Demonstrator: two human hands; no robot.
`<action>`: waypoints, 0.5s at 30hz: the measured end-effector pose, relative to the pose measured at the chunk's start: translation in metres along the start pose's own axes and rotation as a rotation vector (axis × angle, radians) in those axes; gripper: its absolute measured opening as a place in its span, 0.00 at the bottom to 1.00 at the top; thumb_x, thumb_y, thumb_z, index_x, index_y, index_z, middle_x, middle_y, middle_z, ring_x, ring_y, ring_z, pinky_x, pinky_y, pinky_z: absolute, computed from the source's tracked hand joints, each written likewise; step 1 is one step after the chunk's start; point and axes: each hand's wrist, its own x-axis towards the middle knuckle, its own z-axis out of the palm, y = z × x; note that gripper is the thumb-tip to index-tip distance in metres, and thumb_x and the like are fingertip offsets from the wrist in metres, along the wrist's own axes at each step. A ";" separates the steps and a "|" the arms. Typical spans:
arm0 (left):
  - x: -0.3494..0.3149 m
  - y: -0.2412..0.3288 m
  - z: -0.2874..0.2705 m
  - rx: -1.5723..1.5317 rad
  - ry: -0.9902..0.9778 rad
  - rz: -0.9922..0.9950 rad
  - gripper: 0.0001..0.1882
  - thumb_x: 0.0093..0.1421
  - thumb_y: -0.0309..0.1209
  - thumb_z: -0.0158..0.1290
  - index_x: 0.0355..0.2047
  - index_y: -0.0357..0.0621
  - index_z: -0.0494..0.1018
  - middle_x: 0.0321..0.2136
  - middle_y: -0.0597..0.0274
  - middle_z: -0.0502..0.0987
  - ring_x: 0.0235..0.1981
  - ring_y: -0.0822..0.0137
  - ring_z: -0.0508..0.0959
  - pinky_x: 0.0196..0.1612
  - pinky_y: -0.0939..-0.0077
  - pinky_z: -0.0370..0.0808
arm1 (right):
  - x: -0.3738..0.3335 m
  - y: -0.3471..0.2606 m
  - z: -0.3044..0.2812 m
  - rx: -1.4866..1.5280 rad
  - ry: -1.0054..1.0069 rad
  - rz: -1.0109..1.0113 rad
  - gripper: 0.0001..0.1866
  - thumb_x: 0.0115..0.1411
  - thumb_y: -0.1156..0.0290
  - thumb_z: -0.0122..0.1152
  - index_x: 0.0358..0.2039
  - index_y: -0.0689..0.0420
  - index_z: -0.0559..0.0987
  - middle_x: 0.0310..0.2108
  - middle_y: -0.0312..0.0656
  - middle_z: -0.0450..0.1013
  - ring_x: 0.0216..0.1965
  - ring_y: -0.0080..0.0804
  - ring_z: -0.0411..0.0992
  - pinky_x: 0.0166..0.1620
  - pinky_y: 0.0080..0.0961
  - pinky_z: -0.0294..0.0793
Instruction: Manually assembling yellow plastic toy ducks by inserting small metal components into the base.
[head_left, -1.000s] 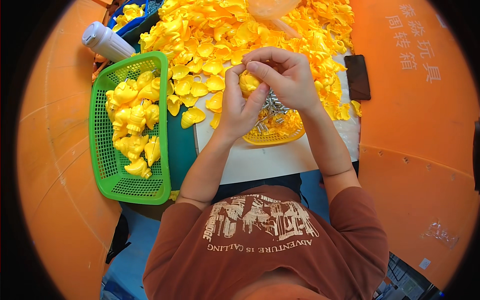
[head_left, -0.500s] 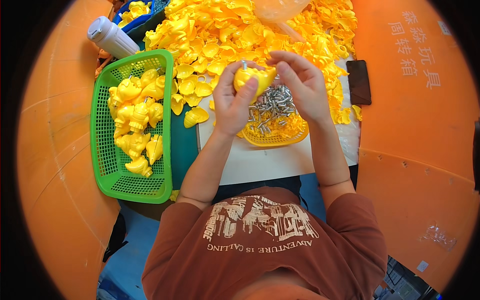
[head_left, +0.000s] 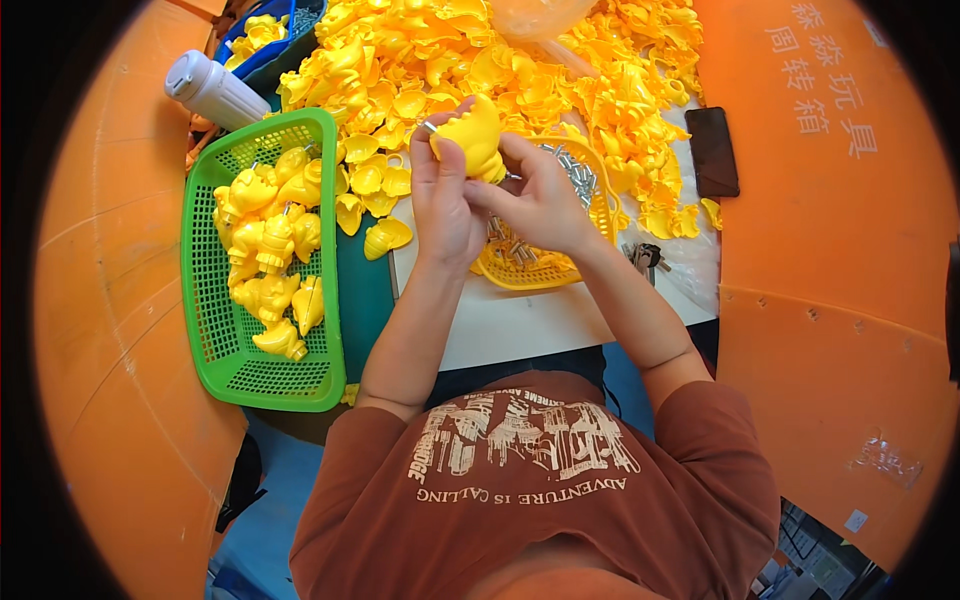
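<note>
Centrally, in the upper middle of the frame, a yellow plastic piece is held above the table. The left hand pinches it between thumb and fingers; a short metal pin projects at its upper left, beside the fingertips. The right hand curves about the lower right end of the piece, thumb reaching toward the left hand; whether it grips or merely touches cannot be told. Just beyond and partly beneath the right hand lies a yellow basket containing loose metal cylinders. At left, a green basket contains a group of yellow figures. Across the top centre spreads a heap of yellow shells. A pale bottle leans in the upper left, near a blue tray; a dark phone lies at upper right, beside the heap.
</note>
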 end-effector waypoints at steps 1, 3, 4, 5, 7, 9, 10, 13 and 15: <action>-0.001 0.001 0.003 0.000 -0.004 -0.006 0.14 0.62 0.33 0.48 0.47 0.44 0.63 0.47 0.52 0.69 0.52 0.64 0.67 0.52 0.71 0.68 | 0.000 0.001 -0.002 0.000 0.007 -0.001 0.18 0.52 0.76 0.61 0.43 0.64 0.71 0.36 0.36 0.73 0.37 0.20 0.71 0.40 0.16 0.71; -0.003 0.003 0.008 0.210 -0.007 0.013 0.16 0.62 0.34 0.47 0.48 0.43 0.62 0.46 0.55 0.70 0.49 0.67 0.69 0.50 0.73 0.69 | 0.003 0.003 -0.009 -0.086 -0.034 0.057 0.17 0.52 0.77 0.61 0.43 0.64 0.73 0.35 0.35 0.73 0.36 0.18 0.71 0.38 0.14 0.70; -0.002 0.003 0.007 0.210 -0.010 0.010 0.16 0.62 0.34 0.47 0.48 0.43 0.62 0.46 0.55 0.70 0.49 0.67 0.69 0.50 0.73 0.69 | 0.003 0.002 -0.012 -0.085 -0.030 0.057 0.17 0.52 0.77 0.61 0.43 0.64 0.73 0.35 0.35 0.73 0.36 0.18 0.71 0.38 0.14 0.70; -0.001 0.004 0.005 0.215 0.014 -0.030 0.17 0.62 0.35 0.48 0.48 0.41 0.62 0.45 0.57 0.70 0.47 0.68 0.70 0.49 0.74 0.69 | 0.004 0.000 -0.015 -0.140 -0.046 0.073 0.15 0.52 0.77 0.61 0.42 0.64 0.74 0.34 0.35 0.74 0.34 0.17 0.71 0.37 0.14 0.70; 0.001 0.006 -0.001 0.219 0.037 -0.068 0.18 0.62 0.35 0.48 0.48 0.40 0.62 0.44 0.58 0.71 0.45 0.69 0.71 0.48 0.76 0.69 | 0.005 -0.004 -0.015 -0.194 -0.064 0.089 0.14 0.52 0.76 0.61 0.40 0.64 0.75 0.33 0.34 0.74 0.33 0.16 0.71 0.36 0.13 0.70; 0.003 0.008 -0.007 0.317 0.032 -0.073 0.22 0.63 0.40 0.45 0.49 0.35 0.63 0.47 0.50 0.71 0.47 0.62 0.72 0.52 0.71 0.68 | 0.005 -0.009 -0.012 -0.207 -0.059 0.091 0.12 0.53 0.76 0.60 0.38 0.64 0.76 0.32 0.34 0.74 0.31 0.14 0.70 0.34 0.12 0.70; 0.004 0.008 -0.007 0.316 0.030 -0.073 0.22 0.63 0.40 0.45 0.49 0.35 0.63 0.47 0.50 0.71 0.47 0.62 0.72 0.52 0.71 0.68 | 0.006 -0.007 -0.011 -0.209 -0.057 0.090 0.12 0.53 0.76 0.60 0.38 0.64 0.76 0.32 0.34 0.74 0.31 0.14 0.70 0.34 0.12 0.70; 0.007 0.009 -0.007 0.217 0.071 -0.090 0.16 0.61 0.35 0.50 0.45 0.38 0.66 0.38 0.62 0.73 0.39 0.74 0.73 0.43 0.80 0.70 | 0.011 -0.004 -0.009 -0.088 -0.032 0.110 0.13 0.53 0.75 0.61 0.39 0.64 0.76 0.31 0.33 0.73 0.30 0.12 0.69 0.31 0.12 0.69; 0.009 0.012 -0.011 0.248 0.083 -0.112 0.18 0.63 0.37 0.45 0.45 0.35 0.66 0.44 0.51 0.72 0.46 0.64 0.73 0.51 0.72 0.69 | 0.014 -0.009 -0.010 -0.034 -0.099 0.199 0.13 0.54 0.73 0.62 0.39 0.64 0.75 0.29 0.31 0.73 0.29 0.12 0.68 0.29 0.11 0.68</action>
